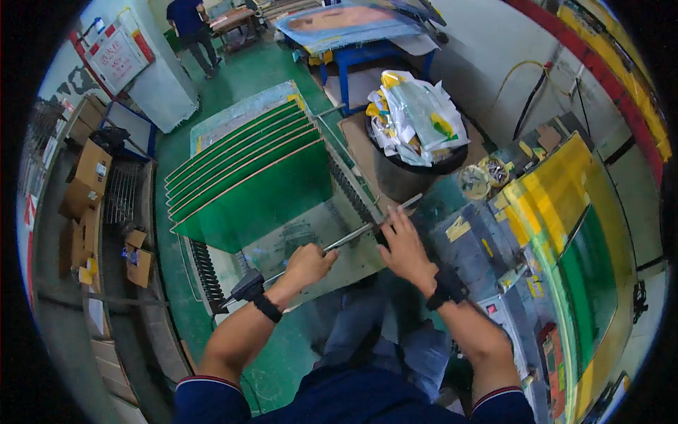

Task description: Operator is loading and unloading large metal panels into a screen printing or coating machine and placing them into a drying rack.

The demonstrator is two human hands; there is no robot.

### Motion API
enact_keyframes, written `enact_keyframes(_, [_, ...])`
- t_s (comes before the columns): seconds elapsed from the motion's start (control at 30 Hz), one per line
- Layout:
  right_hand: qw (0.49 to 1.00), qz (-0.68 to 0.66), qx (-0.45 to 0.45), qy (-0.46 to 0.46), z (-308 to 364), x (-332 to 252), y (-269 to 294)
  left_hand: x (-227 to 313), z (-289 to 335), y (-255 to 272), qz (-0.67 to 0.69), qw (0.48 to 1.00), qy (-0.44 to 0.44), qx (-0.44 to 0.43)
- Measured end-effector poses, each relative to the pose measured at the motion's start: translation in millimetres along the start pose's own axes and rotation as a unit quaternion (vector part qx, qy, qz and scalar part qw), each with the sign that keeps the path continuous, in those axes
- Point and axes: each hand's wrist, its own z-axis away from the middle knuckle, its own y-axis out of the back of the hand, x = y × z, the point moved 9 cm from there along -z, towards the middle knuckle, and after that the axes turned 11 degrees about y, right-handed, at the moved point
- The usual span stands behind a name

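Note:
In front of me stands a slotted rack (361,205) with black toothed side strips. Several large green panels (268,191) with copper-coloured edges stand upright in it, parallel, toward its far part. A metal bar (349,238) runs along the rack's near side, rising to the right. My left hand (309,267) is closed around this bar, though the fingers' undersides are hidden. At the rack's near right corner, my right hand (404,244) lies over the bar with its fingers stretched out and apart. Dark bands circle both wrists.
Right of the rack, a black bin (406,177) overflows with white and yellow scraps. A bench (466,247) with tape rolls and a yellow-edged frame (565,212) stands at my right. Shelves with cardboard boxes (90,177) line the left. Another person (189,28) stands far back, near a blue-legged table (346,78).

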Motion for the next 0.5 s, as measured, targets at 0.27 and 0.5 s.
enact_keyframes(0.27, [0.993, -0.114, 0.02, -0.029, 105.1, -45.1, 65.2, 13.1, 13.4, 2.9, -0.254, 0.957, -0.046, 0.128])
enact_keyframes(0.5, [0.975, -0.177, -0.005, -0.132, 213.7, -56.0, 83.1, 58.8, -1.8, -50.0, -0.567, 0.771, -0.29, 0.029])
